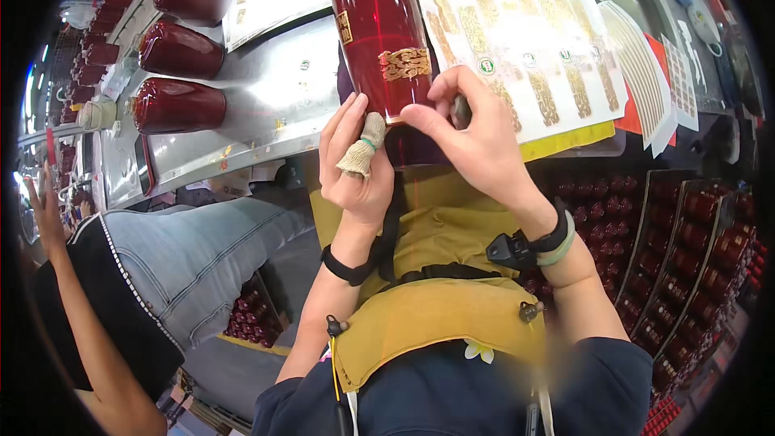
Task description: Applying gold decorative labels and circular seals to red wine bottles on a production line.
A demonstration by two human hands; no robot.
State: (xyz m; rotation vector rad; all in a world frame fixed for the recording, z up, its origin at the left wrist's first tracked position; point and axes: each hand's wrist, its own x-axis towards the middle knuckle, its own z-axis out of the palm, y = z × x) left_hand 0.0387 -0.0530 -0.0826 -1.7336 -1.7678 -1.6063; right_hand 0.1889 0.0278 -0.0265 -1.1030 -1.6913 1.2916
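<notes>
A dark red glass bottle [377,12] lies in front of me, neck away from me, with gold decorations on its side. My left hand [355,157] cups the left side of its base. One of its fingers wears a knitted cloth finger cover [362,147] with a green band. My right hand [483,131] is curled at the lower right of the bottle, thumb pressed to the base edge and index finger bent beside the wall. A grey covering, perhaps another finger cover, shows among its curled fingers. Right of the bottle lies a sheet of gold ornamental stickers [529,40].
Several red bottles [179,105] lie along the metal table [266,117] at left. A clear tray [270,0] sits beyond. Striped sticker sheets [638,64] and a red sheet lie right. Racks of bottles [686,250] stand below. A person in jeans [206,254] sits at my left.
</notes>
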